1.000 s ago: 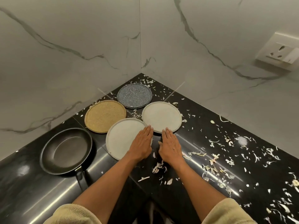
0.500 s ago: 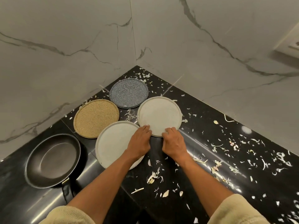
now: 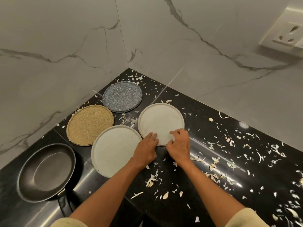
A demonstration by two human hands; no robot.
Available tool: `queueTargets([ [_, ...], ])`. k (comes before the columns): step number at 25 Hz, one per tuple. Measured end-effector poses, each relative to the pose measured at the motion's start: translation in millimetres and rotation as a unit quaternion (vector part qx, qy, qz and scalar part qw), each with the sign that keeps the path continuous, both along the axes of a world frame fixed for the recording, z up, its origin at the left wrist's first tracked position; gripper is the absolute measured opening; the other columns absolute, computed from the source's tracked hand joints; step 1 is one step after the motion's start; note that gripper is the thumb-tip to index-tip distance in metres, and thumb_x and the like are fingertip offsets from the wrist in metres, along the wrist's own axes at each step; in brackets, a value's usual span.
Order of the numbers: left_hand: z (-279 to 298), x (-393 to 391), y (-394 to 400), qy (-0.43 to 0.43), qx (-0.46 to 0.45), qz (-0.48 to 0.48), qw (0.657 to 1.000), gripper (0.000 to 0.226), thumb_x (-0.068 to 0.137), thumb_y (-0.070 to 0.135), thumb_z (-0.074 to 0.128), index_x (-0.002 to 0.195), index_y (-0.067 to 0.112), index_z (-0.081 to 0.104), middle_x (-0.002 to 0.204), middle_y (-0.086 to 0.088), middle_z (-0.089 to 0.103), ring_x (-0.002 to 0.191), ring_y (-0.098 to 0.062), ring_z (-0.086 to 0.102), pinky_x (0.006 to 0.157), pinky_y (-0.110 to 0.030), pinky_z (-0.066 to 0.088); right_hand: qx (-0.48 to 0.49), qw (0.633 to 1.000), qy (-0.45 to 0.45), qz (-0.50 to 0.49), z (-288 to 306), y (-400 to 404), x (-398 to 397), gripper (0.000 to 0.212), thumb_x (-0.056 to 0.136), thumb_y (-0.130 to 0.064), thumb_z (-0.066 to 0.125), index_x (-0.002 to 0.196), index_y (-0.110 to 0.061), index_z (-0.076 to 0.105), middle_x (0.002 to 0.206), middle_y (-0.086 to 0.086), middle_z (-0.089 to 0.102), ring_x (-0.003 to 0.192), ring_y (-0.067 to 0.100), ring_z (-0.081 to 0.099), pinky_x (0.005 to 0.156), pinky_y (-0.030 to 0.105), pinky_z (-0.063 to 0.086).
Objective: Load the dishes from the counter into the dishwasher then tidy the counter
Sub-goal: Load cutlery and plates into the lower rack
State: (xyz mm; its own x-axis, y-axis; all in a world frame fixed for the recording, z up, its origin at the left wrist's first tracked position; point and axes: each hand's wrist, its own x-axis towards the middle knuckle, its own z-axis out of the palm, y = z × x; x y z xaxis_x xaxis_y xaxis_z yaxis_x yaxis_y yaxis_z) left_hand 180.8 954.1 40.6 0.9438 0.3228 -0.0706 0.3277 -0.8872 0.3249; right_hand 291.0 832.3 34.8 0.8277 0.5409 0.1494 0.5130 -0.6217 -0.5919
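Note:
Several round plates lie flat in the corner of a black counter (image 3: 213, 161): a blue speckled plate (image 3: 122, 96) at the back, a tan plate (image 3: 90, 124) to its left, a pale plate (image 3: 113, 149) in front, and a white plate (image 3: 161, 122) on the right. My right hand (image 3: 178, 145) pinches the near rim of the white plate, fingers curled over its edge. My left hand (image 3: 145, 150) rests with straight fingers on that same rim, partly over the pale plate. A black frying pan (image 3: 46, 172) sits at the left.
Peel scraps (image 3: 213, 166) are scattered over the counter, thickest on the right. Marble walls (image 3: 65, 46) close the corner behind the plates. A wall socket (image 3: 288, 36) sits at the upper right.
Both hands moved forward from flat on the counter to the near rim of the white plate. My right hand's fingers have curled over that rim.

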Motion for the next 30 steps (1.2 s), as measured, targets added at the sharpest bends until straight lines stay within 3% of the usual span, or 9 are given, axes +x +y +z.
queueTargets([
  [3, -1, -1, -9, 0.002, -0.004, 0.005, 1.0, 0.047, 0.089, 0.004, 0.052, 0.136, 0.008, 0.057, 0.157, -0.008, 0.037, 0.148, -0.027, 0.026, 0.115, -0.04, 0.034, 0.014, 0.979, 0.148, -0.139, 14, 4, 13, 0.052, 0.077, -0.006, 0.064, 0.128, -0.008, 0.053, 0.122, 0.008, 0.043, 0.112, 0.024, 0.042, 0.088, 0.031, 0.04],
  [6, -5, -5, -16, -0.004, -0.011, 0.009, 1.0, 0.045, 0.09, 0.006, 0.052, 0.135, 0.008, 0.058, 0.157, -0.008, 0.037, 0.149, -0.027, 0.024, 0.117, -0.039, 0.032, 0.048, 0.945, 0.24, -0.218, 26, 10, 27, 0.048, 0.08, -0.008, 0.064, 0.126, -0.007, 0.051, 0.124, 0.011, 0.049, 0.112, 0.028, 0.049, 0.087, 0.035, 0.044],
  [9, -7, -11, -18, -0.017, -0.017, 0.013, 1.0, 0.046, 0.091, 0.004, 0.052, 0.137, 0.007, 0.056, 0.157, -0.008, 0.036, 0.15, -0.025, 0.022, 0.12, -0.037, 0.028, 0.1, 0.913, 0.288, -0.271, 36, 9, 36, 0.02, 0.078, -0.002, 0.059, 0.095, -0.006, 0.069, 0.097, 0.008, 0.067, 0.094, 0.029, 0.064, 0.069, 0.037, 0.054],
  [12, -8, -14, -16, -0.035, -0.034, 0.015, 0.999, 0.046, 0.093, 0.003, 0.051, 0.138, 0.008, 0.055, 0.157, -0.007, 0.036, 0.15, -0.024, 0.022, 0.12, -0.035, 0.026, 0.129, 0.913, 0.289, -0.257, 42, 2, 36, 0.013, 0.076, -0.002, 0.062, 0.072, -0.009, 0.073, 0.069, 0.001, 0.066, 0.077, 0.031, 0.069, 0.063, 0.048, 0.061],
  [16, 19, -13, -13, -0.088, -0.093, 0.027, 0.991, 0.038, 0.092, 0.003, 0.055, 0.129, 0.007, 0.063, 0.147, -0.009, 0.05, 0.141, -0.025, 0.04, 0.116, -0.035, 0.033, 0.169, 0.935, 0.234, -0.205, 70, -4, 35, 0.012, 0.076, -0.008, 0.074, 0.07, -0.018, 0.076, 0.062, 0.0, 0.07, 0.068, 0.022, 0.07, 0.072, 0.042, 0.061],
  [19, 57, -5, -7, -0.165, -0.154, 0.053, 0.973, 0.039, 0.088, -0.004, 0.06, 0.126, 0.003, 0.065, 0.134, -0.012, 0.062, 0.126, -0.026, 0.056, 0.108, -0.02, 0.035, 0.209, 0.95, 0.177, -0.153, 99, -9, 30, 0.015, 0.075, -0.01, 0.08, 0.082, -0.024, 0.079, 0.068, -0.012, 0.072, 0.067, 0.007, 0.07, 0.074, 0.035, 0.062],
  [22, 84, 5, 6, -0.248, -0.101, 0.064, 0.961, 0.056, 0.086, -0.008, 0.064, 0.14, 0.003, 0.052, 0.14, -0.016, 0.056, 0.131, -0.028, 0.053, 0.112, -0.025, 0.034, 0.226, 0.966, 0.09, -0.086, 122, -16, 19, 0.019, 0.076, -0.007, 0.079, 0.085, -0.023, 0.08, 0.07, -0.018, 0.07, 0.064, 0.003, 0.069, 0.069, 0.027, 0.061],
  [25, 117, 16, 15, -0.318, -0.041, 0.032, 0.947, 0.061, 0.087, -0.008, 0.062, 0.145, 0.001, 0.045, 0.147, -0.016, 0.049, 0.138, -0.025, 0.045, 0.117, -0.021, 0.028, 0.219, 0.974, -0.054, -0.026, 137, -29, 8, 0.016, 0.076, -0.004, 0.077, 0.084, -0.017, 0.081, 0.072, -0.009, 0.071, 0.06, 0.005, 0.064, 0.061, 0.02, 0.056],
  [30, 150, 8, 8, -0.353, 0.005, -0.067, 0.933, 0.045, 0.081, -0.007, 0.072, 0.124, 0.005, 0.067, 0.124, -0.012, 0.068, 0.116, -0.026, 0.064, 0.101, -0.036, 0.051, 0.174, 0.963, -0.202, 0.028, 148, -61, -12, 0.016, 0.074, 0.002, 0.074, 0.084, -0.01, 0.078, 0.07, 0.001, 0.065, 0.062, 0.017, 0.056, 0.057, 0.031, 0.049],
])
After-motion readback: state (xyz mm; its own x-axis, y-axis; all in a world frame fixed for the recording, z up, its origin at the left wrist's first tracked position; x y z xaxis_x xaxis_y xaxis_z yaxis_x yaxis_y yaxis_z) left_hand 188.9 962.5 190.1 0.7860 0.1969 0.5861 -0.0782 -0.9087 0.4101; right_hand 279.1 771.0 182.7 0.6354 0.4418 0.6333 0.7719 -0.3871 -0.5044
